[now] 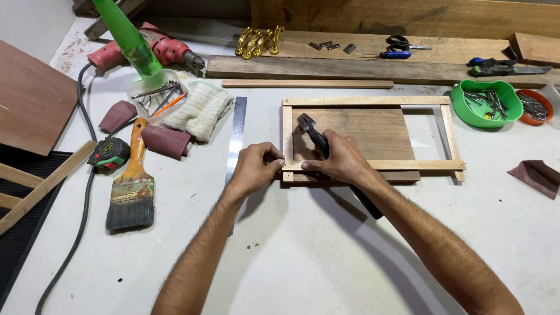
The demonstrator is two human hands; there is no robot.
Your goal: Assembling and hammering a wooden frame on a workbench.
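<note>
The pale tabletop carries all items. Long wooden planks lie along its far edge, and a brown board rests at the far left.

At centre lies a rectangular frame of light wooden strips, with a darker wooden panel under its left portion. The right portion of the frame is open to the tabletop.

The right hand rests on the near strip of the frame, fingers clenched around a black-handled hammer. The hammer head lies over the panel; the handle runs back beneath the wrist. The left hand is at the near left corner of the frame, fingers pinched together against the corner; whether they hold a small item cannot be determined.

A steel ruler lies just left of the frame. Further left: a red power drill, a folded cloth, a paintbrush and a tape measure. A green bowl of nails stands to the right of the frame.
</note>
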